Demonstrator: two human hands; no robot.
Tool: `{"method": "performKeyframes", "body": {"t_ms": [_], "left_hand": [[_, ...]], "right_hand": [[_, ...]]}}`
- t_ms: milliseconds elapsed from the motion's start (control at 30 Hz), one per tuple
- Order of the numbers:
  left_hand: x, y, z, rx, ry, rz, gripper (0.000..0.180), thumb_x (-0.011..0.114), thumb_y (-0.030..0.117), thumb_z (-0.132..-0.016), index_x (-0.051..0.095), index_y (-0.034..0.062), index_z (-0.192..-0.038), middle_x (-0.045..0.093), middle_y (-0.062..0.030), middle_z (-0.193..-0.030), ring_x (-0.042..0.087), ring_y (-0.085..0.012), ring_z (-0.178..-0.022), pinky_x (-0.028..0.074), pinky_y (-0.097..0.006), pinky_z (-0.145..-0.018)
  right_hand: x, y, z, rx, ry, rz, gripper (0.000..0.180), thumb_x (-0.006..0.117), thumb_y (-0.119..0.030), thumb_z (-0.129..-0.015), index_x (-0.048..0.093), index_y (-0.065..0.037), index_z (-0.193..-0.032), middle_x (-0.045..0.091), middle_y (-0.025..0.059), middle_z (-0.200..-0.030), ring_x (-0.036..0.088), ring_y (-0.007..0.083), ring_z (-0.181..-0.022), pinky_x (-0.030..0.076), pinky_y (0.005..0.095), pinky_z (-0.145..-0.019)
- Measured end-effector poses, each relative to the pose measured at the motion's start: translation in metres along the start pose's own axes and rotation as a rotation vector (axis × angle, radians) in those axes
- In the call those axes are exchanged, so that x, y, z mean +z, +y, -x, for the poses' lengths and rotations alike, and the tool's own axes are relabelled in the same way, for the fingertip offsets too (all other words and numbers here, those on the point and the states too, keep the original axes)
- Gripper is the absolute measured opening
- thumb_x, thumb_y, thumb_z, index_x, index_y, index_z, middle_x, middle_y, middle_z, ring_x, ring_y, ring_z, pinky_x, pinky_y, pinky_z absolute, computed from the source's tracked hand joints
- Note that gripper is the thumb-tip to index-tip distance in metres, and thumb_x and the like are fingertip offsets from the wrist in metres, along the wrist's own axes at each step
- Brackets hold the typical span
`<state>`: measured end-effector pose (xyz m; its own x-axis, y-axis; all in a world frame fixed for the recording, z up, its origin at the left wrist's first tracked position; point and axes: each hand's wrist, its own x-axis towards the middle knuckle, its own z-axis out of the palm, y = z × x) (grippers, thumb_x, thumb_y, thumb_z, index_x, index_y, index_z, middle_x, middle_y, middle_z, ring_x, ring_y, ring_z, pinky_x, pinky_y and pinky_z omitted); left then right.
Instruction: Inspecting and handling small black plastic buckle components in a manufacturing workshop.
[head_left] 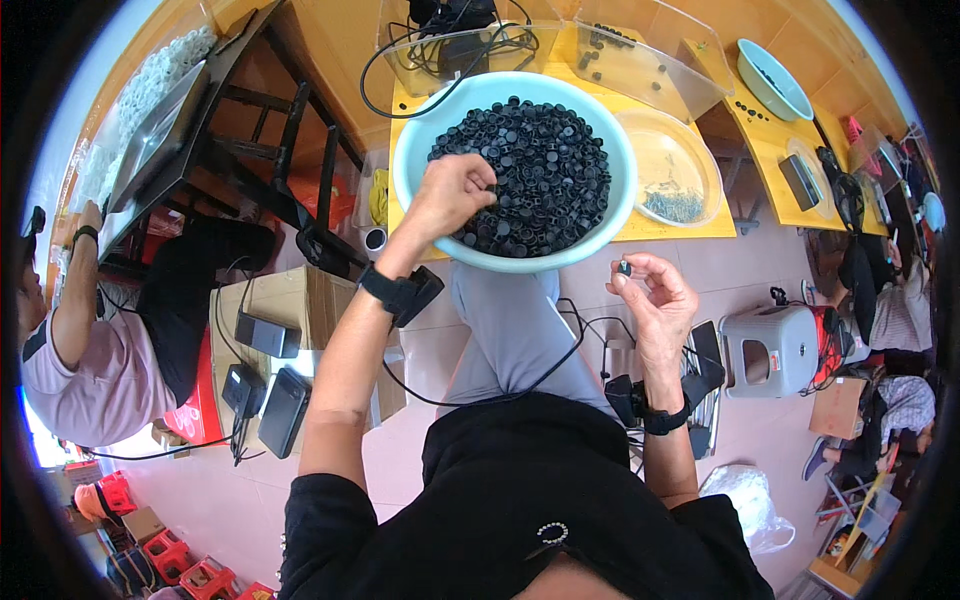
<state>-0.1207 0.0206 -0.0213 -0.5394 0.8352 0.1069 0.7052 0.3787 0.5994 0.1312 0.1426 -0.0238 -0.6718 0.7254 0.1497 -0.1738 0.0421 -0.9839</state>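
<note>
Many black caps [545, 150], heaped in a pale blue basin [622, 180]: light, stiff, I judge, best pinched by the sides. Left hand [452, 196] pinches one over the heap; right hand [657, 297] grips a small dark piece [624, 268] outside the basin.

I wear a black short-sleeved top [500, 470], its front marked by a curved ornament [553, 532] of small pale, shiny beads, above light grey trousers [500, 335]. A black strap [383, 290] with a dark, boxy device [422, 297] circles the wrist of my left hand [450, 200], and a similar black band [666, 421] rings that of my right hand [657, 302], while a thin black cable [578, 345] curves across the grey cloth at my lap.
</note>
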Motion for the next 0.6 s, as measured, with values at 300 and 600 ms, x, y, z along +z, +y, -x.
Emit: {"method": "performKeyframes", "body": {"t_ms": [300,600], "left_hand": [[-0.016,0.029,0.033,-0.156,-0.182,1.497,0.025,0.060,0.006,-0.083,0.058,0.0004,-0.107,0.063,-0.0125,-0.096,0.064,-0.0156,-0.083,0.053,-0.023,-0.077],[0.021,0.065,0.061,-0.076,-0.289,1.859,0.026,0.058,0.009,-0.085,0.056,0.0017,-0.111,0.063,-0.0119,-0.100,0.063,-0.0140,-0.087,0.052,-0.023,-0.077]], "right_hand": [[0.017,-0.006,-0.004,0.019,0.011,-0.081,0.027,0.066,0.009,-0.072,0.060,0.002,-0.097,0.062,0.0076,-0.091,0.057,0.0116,-0.084,0.052,0.0230,-0.068],[0.036,-0.035,-0.011,-0.178,-0.066,0.007,0.029,0.069,0.007,-0.071,0.063,0.001,-0.098,0.061,0.0066,-0.095,0.057,0.0090,-0.080,0.050,0.0204,-0.067]]}}
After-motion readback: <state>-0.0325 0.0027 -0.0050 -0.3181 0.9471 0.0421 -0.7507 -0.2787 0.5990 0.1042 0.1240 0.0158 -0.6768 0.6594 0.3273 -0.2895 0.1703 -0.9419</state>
